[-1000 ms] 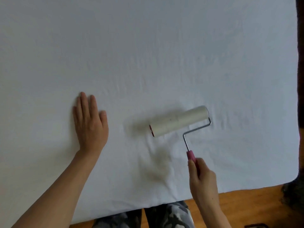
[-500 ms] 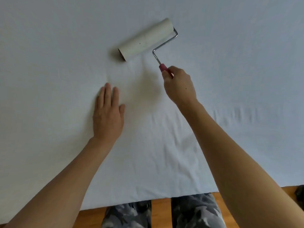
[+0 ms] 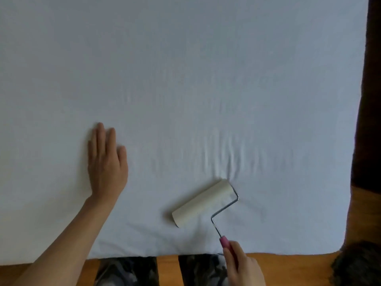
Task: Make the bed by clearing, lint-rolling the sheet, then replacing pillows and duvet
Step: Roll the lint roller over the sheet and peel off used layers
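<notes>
Half a second ago the lint roller [image 3: 203, 203] was far out on the sheet at the reach of a stretched right arm; now it has been drawn back toward the near edge of the bed, and lies on the white fitted sheet [image 3: 185, 69] just short of that edge. The right hand [image 3: 243, 265] has its fingers curled round the pink handle [image 3: 224, 242], low in the view over the wooden floor [image 3: 288, 269]. The left hand [image 3: 106, 162] has stayed flat on the sheet, fingers straight and close together, pressing the cloth well to the left of the roller. Small wrinkles [image 3: 226, 155] bunch just beyond the roll's far end. This looks like the end of a pull stroke, so the lint-rolling step seems to be under way, one lane at a time. No pillows or duvet show, so replacing them is not yet begun. A dark fuzzy shape [image 3: 358, 265] sits at the lower right; I cannot tell what it is.
</notes>
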### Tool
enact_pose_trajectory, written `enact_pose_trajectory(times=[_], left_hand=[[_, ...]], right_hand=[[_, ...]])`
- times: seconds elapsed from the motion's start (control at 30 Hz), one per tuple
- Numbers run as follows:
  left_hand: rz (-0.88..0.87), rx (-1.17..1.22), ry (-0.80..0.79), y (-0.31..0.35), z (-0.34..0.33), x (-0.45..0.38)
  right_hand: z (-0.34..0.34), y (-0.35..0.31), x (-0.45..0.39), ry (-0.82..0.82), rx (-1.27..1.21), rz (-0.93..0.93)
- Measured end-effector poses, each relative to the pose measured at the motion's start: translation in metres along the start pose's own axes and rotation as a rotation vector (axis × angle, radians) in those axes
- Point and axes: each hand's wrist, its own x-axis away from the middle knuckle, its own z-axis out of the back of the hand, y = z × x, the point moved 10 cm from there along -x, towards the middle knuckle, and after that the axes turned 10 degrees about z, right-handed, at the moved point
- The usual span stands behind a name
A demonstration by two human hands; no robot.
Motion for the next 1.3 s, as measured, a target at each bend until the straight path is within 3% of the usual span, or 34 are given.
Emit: enact_pose_trajectory(times=[0.1,0.27,0.5,0.67,0.8,0.9,1.13,1.23,1.3], left_hand=[[0.024,0.007,-0.030,0.034,-0.012,0.020],[-0.001,0.034,-0.003,0.090,-0.020,0.010],[-0.001,-0.004,0.030,0.130,-0.031,-0.041],[-0.071,-0.088,0.018,0.137,-0.042,-0.051],[-0.052,-0.077,0.025,0.144,-0.046,-0.057],[-0.066,-0.069,0.033,0.154,-0.050,-0.067],[-0.047,-0.029,0.093,0.169,-0.055,-0.092],[-0.041,-0.009,0.138,0.168,-0.055,-0.090],[-0.043,-0.005,0.142,0.168,-0.057,-0.089]], right_hand=[[0.019,-0.001,0.001,0.022,0.078,0.143],[0.087,-0.036,-0.038,0.173,-0.036,0.290],[0.184,-0.127,-0.199,0.384,-0.131,0.342],[0.231,-0.194,-0.319,0.372,-0.045,0.306],[0.239,-0.206,-0.357,0.320,-0.050,0.268],[0.227,-0.176,-0.336,0.313,-0.094,0.238],[0.189,-0.029,-0.202,0.283,-0.087,0.095],[0.171,0.040,-0.136,0.253,-0.039,-0.042],[0.165,0.076,-0.095,0.229,0.058,-0.022]])
